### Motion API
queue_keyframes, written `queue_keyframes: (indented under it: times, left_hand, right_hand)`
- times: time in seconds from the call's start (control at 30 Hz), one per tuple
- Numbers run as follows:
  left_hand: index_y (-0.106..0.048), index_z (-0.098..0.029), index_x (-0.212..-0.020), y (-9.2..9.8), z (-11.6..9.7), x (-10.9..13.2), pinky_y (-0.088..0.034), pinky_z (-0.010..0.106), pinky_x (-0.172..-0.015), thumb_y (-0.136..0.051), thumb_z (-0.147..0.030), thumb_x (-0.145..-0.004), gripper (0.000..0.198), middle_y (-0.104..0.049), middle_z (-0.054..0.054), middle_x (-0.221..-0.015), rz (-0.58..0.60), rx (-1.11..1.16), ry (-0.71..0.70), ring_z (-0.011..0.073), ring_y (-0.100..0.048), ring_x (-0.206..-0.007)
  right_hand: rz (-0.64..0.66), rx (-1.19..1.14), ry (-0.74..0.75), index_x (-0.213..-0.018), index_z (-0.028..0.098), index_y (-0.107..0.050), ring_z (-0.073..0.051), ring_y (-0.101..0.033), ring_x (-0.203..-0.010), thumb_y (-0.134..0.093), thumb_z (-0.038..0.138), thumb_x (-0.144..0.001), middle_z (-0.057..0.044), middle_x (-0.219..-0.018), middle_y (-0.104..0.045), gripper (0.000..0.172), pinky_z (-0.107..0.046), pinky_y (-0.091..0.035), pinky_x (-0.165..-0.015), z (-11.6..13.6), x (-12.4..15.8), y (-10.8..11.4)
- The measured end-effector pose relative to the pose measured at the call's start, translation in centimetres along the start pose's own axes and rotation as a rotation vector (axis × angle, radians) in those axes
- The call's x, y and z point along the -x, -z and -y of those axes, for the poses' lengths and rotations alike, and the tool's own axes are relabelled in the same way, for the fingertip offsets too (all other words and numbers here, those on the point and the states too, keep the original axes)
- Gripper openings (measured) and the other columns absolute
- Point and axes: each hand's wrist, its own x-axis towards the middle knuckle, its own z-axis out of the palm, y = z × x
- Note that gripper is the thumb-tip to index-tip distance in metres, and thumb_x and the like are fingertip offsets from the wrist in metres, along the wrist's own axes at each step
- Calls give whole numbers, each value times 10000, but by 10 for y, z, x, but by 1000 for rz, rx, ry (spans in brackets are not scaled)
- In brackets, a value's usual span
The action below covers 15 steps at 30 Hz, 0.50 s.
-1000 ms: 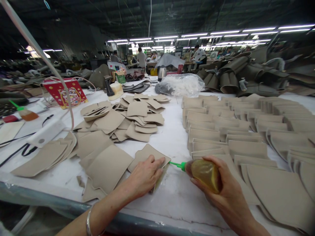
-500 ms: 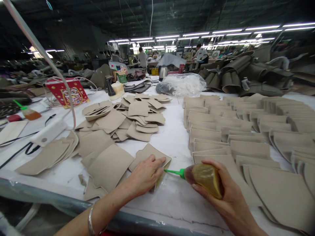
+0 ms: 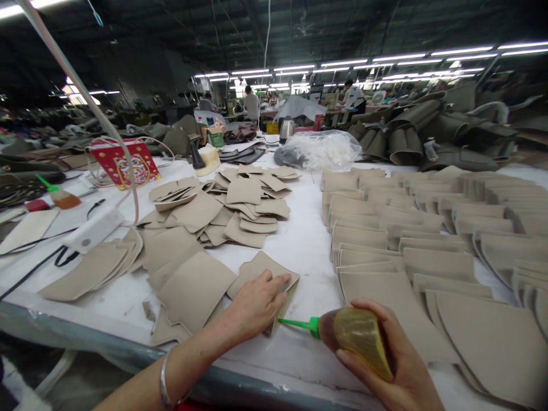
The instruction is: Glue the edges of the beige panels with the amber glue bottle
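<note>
A beige leather-like piece (image 3: 262,264) lies on the white table with a yellowish strip along its right edge. My left hand (image 3: 259,302) holds it down, fingers bent over its top and the index finger reaching toward the corner; the thumb is hidden. In my right hand (image 3: 396,354) is a squeeze bottle (image 3: 355,339) of amber liquid, tilted sideways, fingers wrapped round its body. The bottle's thin green nozzle points left, and its tip is at the strip, just below my left fingers.
Loose beige pieces (image 3: 244,191) are heaped beyond my left hand. Overlapping rows of similar pieces (image 3: 432,265) fill the right side. At left are a white power strip (image 3: 98,228), cables, a red bag (image 3: 128,162) and another green-tipped bottle (image 3: 62,197). People work farther back.
The bottle has moved down and slightly left, its nozzle tip travelling along the piece's edge toward me. My left hand keeps its place on the piece. The whole view has shifted slightly.
</note>
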Motion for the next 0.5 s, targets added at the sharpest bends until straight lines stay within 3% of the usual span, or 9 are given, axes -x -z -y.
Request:
queue_keyframes:
  times: [0.17,0.33,0.5]
  left_hand:
    - [-422,-332,-1353,2,-2,1,-460,420,-880,-282,-353,-914,461,-542,48,-1036,11,-9,11,244,-590,-923]
    - [-430,-327,-1351,3,-3,2,-452,413,-889,-290,-335,-909,464,-547,47,-1041,13,32,22,243,-585,-957]
    - [-431,-323,-1352,4,-5,1,-440,381,-897,-294,-335,-913,460,-548,47,-1074,4,53,25,228,-580,-971]
  right_hand:
    - [22,-141,-101,-1093,264,-531,-190,-606,-790,-686,456,-685,28,-939,-620,477,-245,-448,-717,6,1,1]
    - [30,-241,-234,-1156,259,-449,-185,-599,-786,-664,553,-718,25,-879,-626,570,-230,-439,-723,12,-11,14]
    - [-55,-96,-156,-1159,259,-452,-193,-572,-817,-648,576,-730,10,-948,-585,569,-251,-436,-729,15,-20,17]
